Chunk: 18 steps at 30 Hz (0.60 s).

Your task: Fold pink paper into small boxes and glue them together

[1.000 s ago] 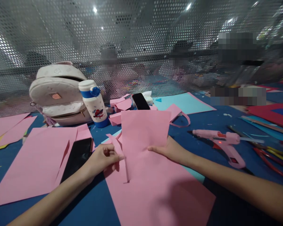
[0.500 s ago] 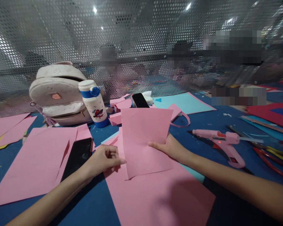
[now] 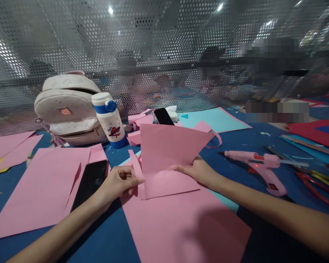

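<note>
Both my hands hold one pink paper piece (image 3: 167, 157) upright above the blue table. My left hand (image 3: 120, 181) pinches its lower left edge, where a narrow strip (image 3: 135, 166) hangs off. My right hand (image 3: 197, 171) grips the right side, thumb on the front. Its top right corner leans out to the right. A large pink sheet (image 3: 181, 226) lies flat under it, over a light blue sheet (image 3: 224, 201).
A black phone (image 3: 90, 182) lies on pink sheets (image 3: 41, 186) at my left. Behind stand a white backpack (image 3: 67, 109), a white-and-blue bottle (image 3: 109, 118), pink paper scraps (image 3: 138, 122) and a second phone (image 3: 163, 117). A pink glue gun (image 3: 259, 164) lies right, near pencils (image 3: 318, 179). Mesh wall (image 3: 164, 54) behind.
The held pink piece has turned and dropped lower; its top right corner now juts right. My left hand keeps pinching its left edge; the strip now stands beside it.
</note>
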Available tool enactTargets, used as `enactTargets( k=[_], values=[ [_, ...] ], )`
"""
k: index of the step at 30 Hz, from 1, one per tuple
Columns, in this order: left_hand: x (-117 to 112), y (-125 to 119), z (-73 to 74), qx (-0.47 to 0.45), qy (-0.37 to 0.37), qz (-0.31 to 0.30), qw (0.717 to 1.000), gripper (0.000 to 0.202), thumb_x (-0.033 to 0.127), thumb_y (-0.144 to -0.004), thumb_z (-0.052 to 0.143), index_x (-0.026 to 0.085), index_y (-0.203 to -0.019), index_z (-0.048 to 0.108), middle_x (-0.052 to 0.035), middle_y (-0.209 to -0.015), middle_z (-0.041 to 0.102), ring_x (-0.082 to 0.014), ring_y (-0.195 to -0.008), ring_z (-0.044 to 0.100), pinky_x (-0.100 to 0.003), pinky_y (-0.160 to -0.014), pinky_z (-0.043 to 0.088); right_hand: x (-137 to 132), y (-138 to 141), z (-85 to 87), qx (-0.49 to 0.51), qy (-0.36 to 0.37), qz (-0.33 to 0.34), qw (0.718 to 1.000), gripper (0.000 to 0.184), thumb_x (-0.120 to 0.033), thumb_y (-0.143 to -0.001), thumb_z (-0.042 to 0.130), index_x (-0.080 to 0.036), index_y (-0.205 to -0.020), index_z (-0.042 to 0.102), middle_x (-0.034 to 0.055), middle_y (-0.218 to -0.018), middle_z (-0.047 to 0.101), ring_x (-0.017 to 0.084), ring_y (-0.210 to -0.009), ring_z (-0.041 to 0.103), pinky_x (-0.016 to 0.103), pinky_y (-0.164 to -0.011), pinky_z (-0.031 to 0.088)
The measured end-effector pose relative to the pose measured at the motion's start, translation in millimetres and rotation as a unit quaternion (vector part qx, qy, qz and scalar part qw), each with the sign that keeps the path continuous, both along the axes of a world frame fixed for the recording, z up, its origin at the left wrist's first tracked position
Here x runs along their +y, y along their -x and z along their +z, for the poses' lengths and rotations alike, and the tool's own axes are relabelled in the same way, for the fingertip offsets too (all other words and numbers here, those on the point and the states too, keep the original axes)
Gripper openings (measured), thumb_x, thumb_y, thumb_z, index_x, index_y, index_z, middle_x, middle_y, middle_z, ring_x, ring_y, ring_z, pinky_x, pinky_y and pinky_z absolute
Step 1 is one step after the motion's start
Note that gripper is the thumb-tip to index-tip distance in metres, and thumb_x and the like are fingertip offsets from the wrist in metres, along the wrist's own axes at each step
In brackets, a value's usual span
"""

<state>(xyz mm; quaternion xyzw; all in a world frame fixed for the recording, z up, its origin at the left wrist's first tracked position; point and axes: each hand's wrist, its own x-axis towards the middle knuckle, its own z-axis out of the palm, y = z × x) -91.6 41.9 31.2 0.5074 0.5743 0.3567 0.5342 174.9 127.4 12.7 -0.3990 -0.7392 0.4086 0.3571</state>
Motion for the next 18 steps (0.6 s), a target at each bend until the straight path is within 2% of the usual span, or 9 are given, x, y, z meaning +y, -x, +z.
enactTargets(
  k=[4,8,12,18],
  values=[
    [0.6,1.8,-0.6,-0.015,0.006,-0.002,1.0,0.044,0.047,-0.065,0.083,0.016,-0.058,0.053,0.0044,-0.04,0.055,-0.0029,-0.032,0.033,-0.016,-0.035,0.019,0.7,0.7,1.2,0.029,0.041,0.007,0.999,0.043,-0.043,-0.075,0.075,-0.02,-0.11,0.07,0.0133,-0.115,0.073,0.035,-0.11,0.068,0.047,-0.091,0.06],
    [1.8,2.7,1.0,-0.03,0.017,-0.019,0.999,0.04,0.045,-0.067,0.083,0.015,-0.061,0.057,0.0016,-0.046,0.061,-0.0029,-0.033,0.035,-0.016,-0.036,0.019,1.6,0.6,0.6,0.048,0.041,0.009,0.998,0.047,-0.042,-0.074,0.077,-0.021,-0.115,0.069,0.0126,-0.119,0.072,0.035,-0.113,0.066,0.047,-0.093,0.059],
    [1.6,1.6,0.9,-0.026,0.031,-0.048,0.998,0.04,0.047,-0.07,0.081,0.013,-0.063,0.059,-0.0013,-0.051,0.065,-0.0021,-0.033,0.035,-0.016,-0.036,0.019,2.0,0.6,-1.2,0.055,0.043,0.006,0.998,0.044,-0.043,-0.075,0.076,-0.022,-0.113,0.07,0.0123,-0.121,0.071,0.036,-0.115,0.066,0.047,-0.093,0.059],
    [1.2,0.8,-1.6,-0.018,0.006,-0.023,1.0,0.046,0.05,-0.068,0.081,0.015,-0.058,0.054,0.0005,-0.044,0.062,-0.0019,-0.031,0.033,-0.016,-0.035,0.018,0.5,2.6,2.5,0.062,0.042,-0.006,0.997,0.049,-0.04,-0.075,0.075,-0.02,-0.118,0.067,0.0134,-0.121,0.071,0.034,-0.114,0.066,0.046,-0.095,0.058]
  ],
)
